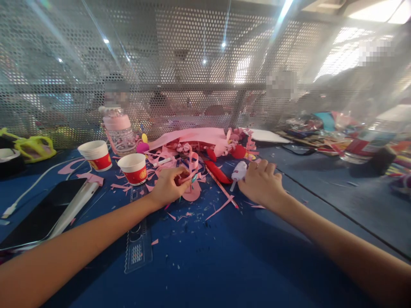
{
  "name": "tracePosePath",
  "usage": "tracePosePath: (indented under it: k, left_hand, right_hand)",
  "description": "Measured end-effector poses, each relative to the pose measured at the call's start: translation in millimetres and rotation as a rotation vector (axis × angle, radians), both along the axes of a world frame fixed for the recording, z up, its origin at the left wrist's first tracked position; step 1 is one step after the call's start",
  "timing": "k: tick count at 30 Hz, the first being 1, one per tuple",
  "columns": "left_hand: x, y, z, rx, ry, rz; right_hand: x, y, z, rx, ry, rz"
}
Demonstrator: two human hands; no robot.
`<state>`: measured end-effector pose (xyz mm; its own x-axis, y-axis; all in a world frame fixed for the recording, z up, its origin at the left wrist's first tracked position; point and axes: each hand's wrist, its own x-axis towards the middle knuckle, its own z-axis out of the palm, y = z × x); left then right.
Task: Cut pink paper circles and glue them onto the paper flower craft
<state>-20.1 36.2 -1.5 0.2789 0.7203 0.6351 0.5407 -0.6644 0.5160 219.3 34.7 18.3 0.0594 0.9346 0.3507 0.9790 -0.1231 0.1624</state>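
My left hand (171, 186) is closed in a pinch on a pink paper strip (193, 161), over the pile of pink scraps. A round pink paper piece (192, 193) lies below its fingertips. My right hand (262, 182) is turned palm down near the table with its fingers curled; what they hold, if anything, is hidden. Touching or just beside its fingertips is a whitish-lavender lump (239, 171) with a short pale stick. Between my hands lie a red object (218, 172), perhaps scissors or a knife handle, and a pink pencil (223, 188).
A clear ruler (138, 252) lies left of centre, near two paper-cup stacks (132, 169) (95, 155). A phone (41, 211) and a white cable (35, 182) are at left. Behind stands a pink-lidded bottle (118, 132) before a perforated metal screen (192, 55). A plastic bottle (369, 141) stands right.
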Motion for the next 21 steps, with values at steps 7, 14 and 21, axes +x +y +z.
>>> tracePosePath:
  k: [7,14,21]
  left_hand:
    - [1,0,0.8,-0.057,-0.055,-0.032]
    - [-1,0,2.7,-0.047,-0.044,-0.03]
    - [-2,1,1.0,-0.039,-0.063,-0.095]
  right_hand:
    - [-14,-10,22.3,0.34,0.314,0.478]
    - [-53,-2,13.7,0.026,0.967,0.784]
    - [-68,4,-11.0,-0.018,1.264,0.841]
